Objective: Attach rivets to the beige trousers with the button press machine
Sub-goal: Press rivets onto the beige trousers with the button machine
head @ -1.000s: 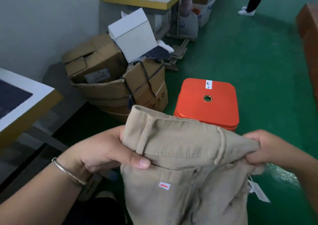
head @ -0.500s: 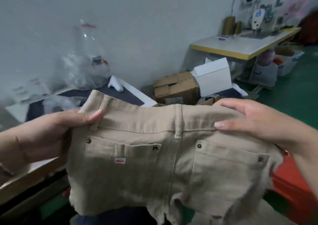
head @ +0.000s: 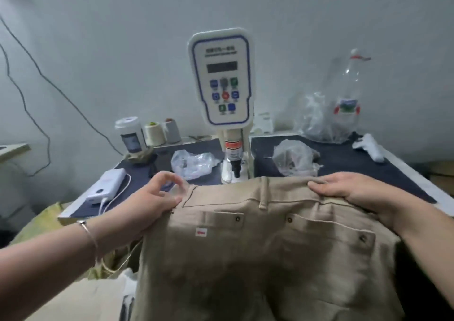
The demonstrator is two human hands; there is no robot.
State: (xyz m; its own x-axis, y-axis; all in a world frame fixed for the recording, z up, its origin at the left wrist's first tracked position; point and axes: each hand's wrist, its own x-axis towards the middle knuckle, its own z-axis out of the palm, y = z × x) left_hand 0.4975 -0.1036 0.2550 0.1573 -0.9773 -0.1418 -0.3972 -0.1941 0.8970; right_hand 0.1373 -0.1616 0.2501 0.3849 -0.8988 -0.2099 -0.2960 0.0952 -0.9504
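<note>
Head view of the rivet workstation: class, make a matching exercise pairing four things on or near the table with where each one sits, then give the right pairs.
Things:
1. power bank
2. clear plastic bottle
3. control panel
4. beige trousers

Places:
A. above the press head, centre
B. held at the waistband by both hands
C. table's near left corner, cable plugged in
D. far right of the table, by the wall

Pairs: 1-C, 2-D, 3-A, 4-B

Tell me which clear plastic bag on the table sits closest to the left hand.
The crumpled bag left of the press machine, just beyond the left hand. The other two bags lie right of the machine, farther away.
</note>
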